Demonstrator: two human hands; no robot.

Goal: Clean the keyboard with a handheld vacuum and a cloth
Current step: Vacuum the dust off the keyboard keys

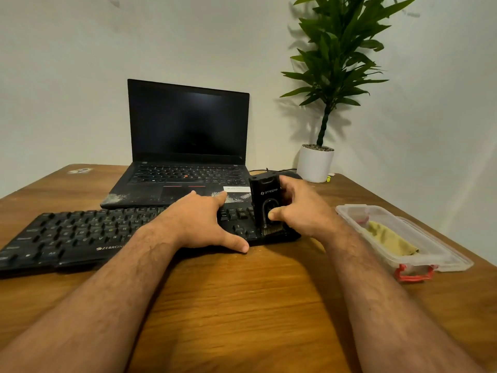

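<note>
With the right hand (298,208) gripping the vacuum (265,204) and the left hand (200,224) flat, fingers spread, on the keyboard (75,235), pressing hard could snag keycaps.

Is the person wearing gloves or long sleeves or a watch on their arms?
No. The left hand and the right hand are both bare, with no gloves. No rings show on the fingers in view. Both forearms are uncovered all the way to the bottom edge of the picture, so no sleeves show, and there is dark hair along them. Neither wrist has a watch or a band.
</note>
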